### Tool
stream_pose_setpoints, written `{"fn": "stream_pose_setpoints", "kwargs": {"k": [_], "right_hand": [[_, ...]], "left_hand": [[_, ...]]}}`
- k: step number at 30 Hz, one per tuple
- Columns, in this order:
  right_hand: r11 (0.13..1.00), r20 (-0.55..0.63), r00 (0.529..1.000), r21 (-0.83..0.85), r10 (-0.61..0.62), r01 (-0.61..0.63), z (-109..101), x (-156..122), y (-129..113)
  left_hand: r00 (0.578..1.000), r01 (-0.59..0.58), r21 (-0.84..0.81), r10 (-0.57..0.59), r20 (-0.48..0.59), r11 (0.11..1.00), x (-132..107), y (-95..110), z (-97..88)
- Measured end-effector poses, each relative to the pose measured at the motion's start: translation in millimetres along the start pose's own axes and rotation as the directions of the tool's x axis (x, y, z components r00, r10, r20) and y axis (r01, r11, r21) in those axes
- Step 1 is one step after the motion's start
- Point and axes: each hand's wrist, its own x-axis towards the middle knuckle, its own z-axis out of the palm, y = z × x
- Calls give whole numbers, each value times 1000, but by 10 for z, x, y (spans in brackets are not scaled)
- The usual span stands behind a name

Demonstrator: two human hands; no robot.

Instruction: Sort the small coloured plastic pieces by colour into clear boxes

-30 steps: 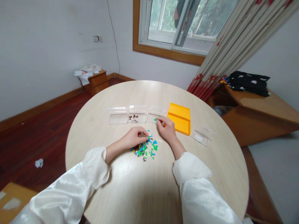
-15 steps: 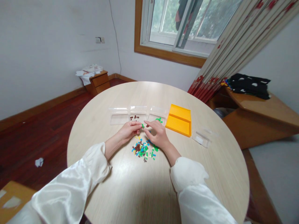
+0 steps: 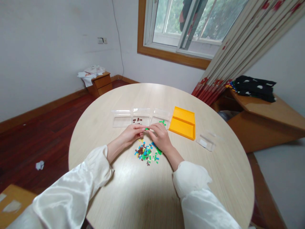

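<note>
My left hand pinches a small green toy brick at its fingertips. From the other side, the fingers of my right hand close on the same brick, so the fingertips of both hands meet. Just below the hands lies a loose pile of small toy bricks in brown, blue, green and yellow. Behind the hands stand clear plastic boxes with raised lids. The left box shows no bricks, the middle box holds brown ones, and the right box holds green ones, partly hidden by my right hand.
An open yellow case lies right of the clear boxes. Farther right is another clear box with something white in it. Everything rests on a round wooden table. A curtain hangs beyond its right side.
My right hand's fingers have moved left and closed in on the green brick, meeting my left fingertips. My left hand has hardly moved.
</note>
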Motion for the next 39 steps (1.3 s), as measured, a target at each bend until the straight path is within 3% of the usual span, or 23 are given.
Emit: {"fn": "stream_pose_setpoints", "kwargs": {"k": [6, 11, 17, 22, 26, 31, 35, 39], "right_hand": [[998, 24, 999, -54, -37, 38, -11, 1, 6], [991, -43, 995, -108, -89, 84, -35, 1, 28], [987, -106, 988, -123, -113, 100, -57, -7, 75], [995, -46, 998, -84, -51, 47, -30, -22, 116], [999, -23, 999, -37, -32, 31, 1, -28, 124], [994, -161, 981, -15, 106, -110, -15, -49, 192], [970, -250, 940, -15, 233, -245, -37, -75, 334], [960, -278, 927, -52, 252, -276, -37, -84, 436]], "left_hand": [[997, 80, -190, -78, 18, 978, -21, 25, 38], [982, 183, -338, -159, 99, 923, -64, 111, 60], [971, 229, -384, -183, 154, 894, -76, 137, 36], [976, 209, -349, -173, 133, 913, -62, 113, 34], [985, 163, -256, -145, 89, 953, -44, 90, 35], [996, -2, -195, -14, -83, 981, -30, 122, 43], [971, -139, -112, 113, -210, 984, -11, 149, 26], [918, -204, 90, 223, -327, 975, 24, 122, 3]]}}
